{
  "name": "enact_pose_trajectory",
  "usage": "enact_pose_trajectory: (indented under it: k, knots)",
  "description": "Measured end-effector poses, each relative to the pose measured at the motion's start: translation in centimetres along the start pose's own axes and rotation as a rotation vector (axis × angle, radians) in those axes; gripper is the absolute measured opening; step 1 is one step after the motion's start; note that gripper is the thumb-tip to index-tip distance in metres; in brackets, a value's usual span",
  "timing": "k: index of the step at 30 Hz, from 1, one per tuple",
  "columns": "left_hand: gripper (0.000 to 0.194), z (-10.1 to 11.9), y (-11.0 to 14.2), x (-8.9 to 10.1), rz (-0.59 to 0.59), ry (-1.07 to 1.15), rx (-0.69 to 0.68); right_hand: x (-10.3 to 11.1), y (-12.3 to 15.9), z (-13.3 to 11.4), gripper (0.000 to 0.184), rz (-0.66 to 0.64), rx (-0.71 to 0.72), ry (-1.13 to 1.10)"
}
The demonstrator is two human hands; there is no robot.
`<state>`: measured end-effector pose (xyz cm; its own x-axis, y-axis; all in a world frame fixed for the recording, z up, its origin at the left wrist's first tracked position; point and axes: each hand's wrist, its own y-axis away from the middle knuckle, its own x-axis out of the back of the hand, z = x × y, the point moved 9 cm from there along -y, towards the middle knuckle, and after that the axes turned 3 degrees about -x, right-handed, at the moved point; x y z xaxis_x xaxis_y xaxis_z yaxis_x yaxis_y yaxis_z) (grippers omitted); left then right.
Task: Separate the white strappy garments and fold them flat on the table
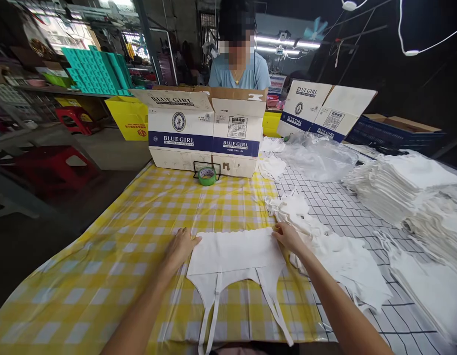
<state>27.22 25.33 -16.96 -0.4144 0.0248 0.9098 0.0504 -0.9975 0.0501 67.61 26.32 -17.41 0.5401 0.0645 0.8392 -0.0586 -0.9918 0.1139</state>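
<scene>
A white camisole (235, 254) lies flat on the yellow checked tablecloth, its thin straps toward me and its wavy hem at the far side. My left hand (183, 244) pinches the hem's left corner between thumb and fingers. At the right corner, my right hand (286, 235) grips the same hem, its fingertips partly hidden. Just beyond my right arm lies a loose heap of white camisoles (335, 261), some with tangled straps.
A cardboard box (206, 135) stands across the table, with a roll of green tape (207, 176) in front. Clear plastic bags (320, 155) and stacked white garments (394, 187) occupy the right. A person in a blue top (263, 74) is behind the box. Red stools (52, 170) stand left.
</scene>
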Motion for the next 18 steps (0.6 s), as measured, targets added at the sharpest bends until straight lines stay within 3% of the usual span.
enact_pose_trajectory:
  k: [6, 11, 14, 18]
  knots:
    - [0.023, 0.9, -1.0, -1.6, -0.040, 0.028, -0.047, -1.9, -0.2, -0.2, 0.014, 0.008, -0.130, 0.008]
    - [0.020, 1.6, -1.6, -1.0, -0.035, 0.116, -0.099, -1.5, 0.1, -1.3, 0.010, -0.025, -0.073, -0.077]
    - [0.019, 3.2, -2.5, 2.0, 0.030, 0.209, -0.152, 1.5, 0.1, -3.3, 0.013, 0.013, 0.061, -0.290]
    - [0.023, 6.1, -3.2, 9.6, 0.184, 0.626, -0.260, 9.4, 1.2, -6.6, 0.018, 0.183, 0.236, -0.615]
